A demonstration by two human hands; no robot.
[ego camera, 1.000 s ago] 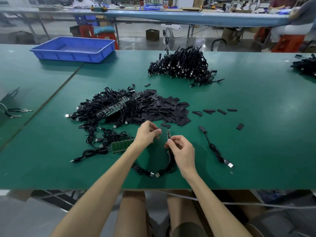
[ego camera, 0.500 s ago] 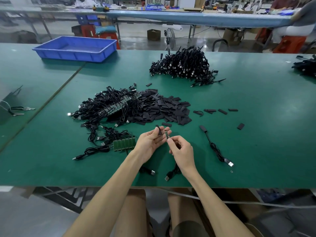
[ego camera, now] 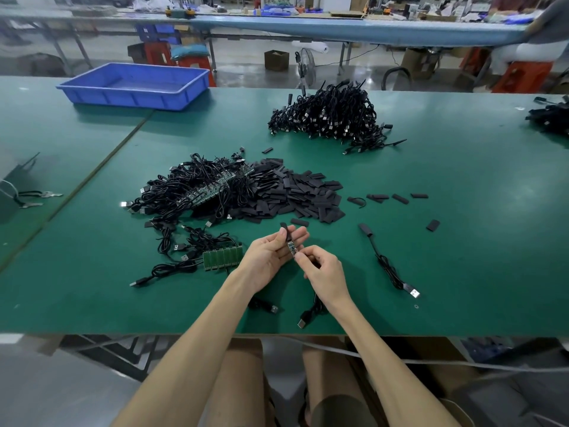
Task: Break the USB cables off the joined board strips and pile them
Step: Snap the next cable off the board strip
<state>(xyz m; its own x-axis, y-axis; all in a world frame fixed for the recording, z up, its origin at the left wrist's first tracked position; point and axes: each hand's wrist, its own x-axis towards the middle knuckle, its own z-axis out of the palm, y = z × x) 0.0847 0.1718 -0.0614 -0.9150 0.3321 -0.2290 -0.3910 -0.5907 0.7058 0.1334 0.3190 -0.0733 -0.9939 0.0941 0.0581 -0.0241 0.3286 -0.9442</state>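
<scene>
My right hand (ego camera: pixel 323 269) pinches a small green board (ego camera: pixel 291 248) at its lower end. The board's black cable hangs under that hand to a USB plug (ego camera: pixel 303 322) near the table's front edge. My left hand (ego camera: pixel 268 257) lies palm up beside it and pinches a short black sleeve (ego camera: pixel 284 227) just above the board's top end. A joined board strip (ego camera: pixel 222 257) with cables lies just left of my left wrist. A bigger tangle of strips and cables (ego camera: pixel 197 192) lies behind it. A heap of separated cables (ego camera: pixel 329 118) sits at the back.
A pile of flat black sleeves (ego camera: pixel 295 195) lies beyond my hands, with loose ones to its right. One sleeved cable (ego camera: pixel 388 266) lies at the right. A blue tray (ego camera: pixel 135 84) stands at the back left. Another cable heap (ego camera: pixel 551 118) is at the far right edge.
My left hand has come up from the table with a black sleeve and moved to the board's top end. The right hand has raised the board, and its cable slid closer.
</scene>
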